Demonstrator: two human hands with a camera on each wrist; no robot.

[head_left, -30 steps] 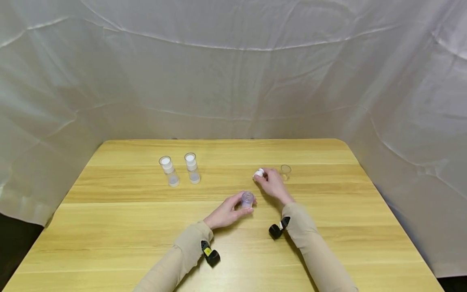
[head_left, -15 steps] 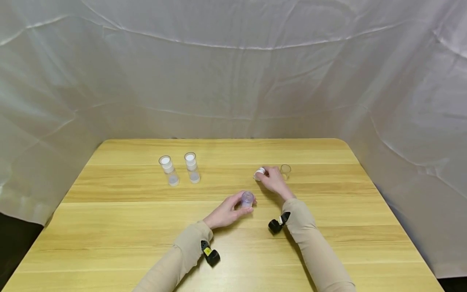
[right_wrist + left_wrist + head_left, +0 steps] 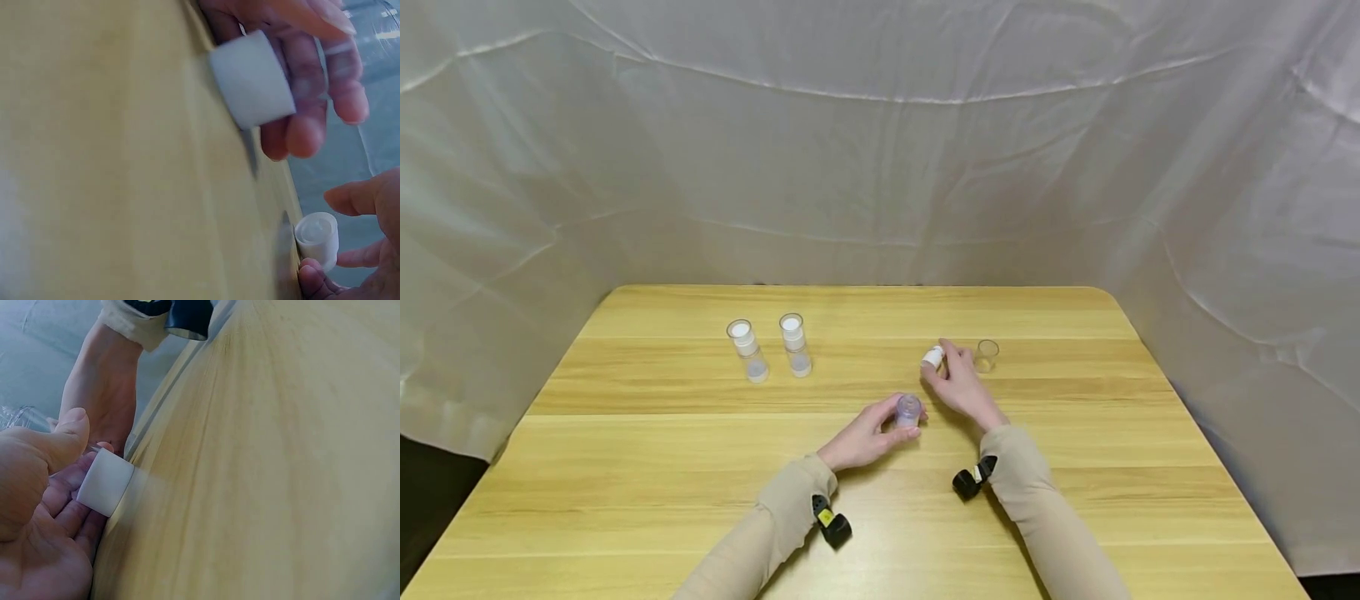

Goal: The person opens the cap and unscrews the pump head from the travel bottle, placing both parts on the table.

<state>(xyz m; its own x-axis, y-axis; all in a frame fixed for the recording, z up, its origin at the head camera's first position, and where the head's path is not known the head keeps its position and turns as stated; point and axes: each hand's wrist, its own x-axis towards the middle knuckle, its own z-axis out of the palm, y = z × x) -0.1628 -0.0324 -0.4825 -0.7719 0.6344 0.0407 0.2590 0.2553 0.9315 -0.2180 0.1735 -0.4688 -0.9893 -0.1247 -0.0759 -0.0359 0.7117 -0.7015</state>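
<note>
My left hand (image 3: 865, 435) grips a small clear bottle (image 3: 908, 408) with its open neck facing up. A white base (image 3: 106, 482) shows at its lower end in the left wrist view, fingers behind and thumb on the near side. Ahead and to the right, a white ribbed pump-like piece (image 3: 932, 357) stands on the table between the parted thumb and fingers of my right hand (image 3: 962, 387). In the right wrist view, the thumb is apart from this white piece (image 3: 317, 237), while the fingers lie close beside it; whether they touch is hard to tell.
A clear cap (image 3: 987, 356) stands just right of my right hand. Two clear bottles with white tops, a left one (image 3: 748, 350) and a right one (image 3: 795, 344), stand at the back left. Grey curtain (image 3: 880, 192) surrounds the wooden table (image 3: 625, 467).
My right hand has loosened from the white piece, its fingers and thumb spreading apart and its wrist shifting slightly nearer. The left hand and its bottle have stayed put.
</note>
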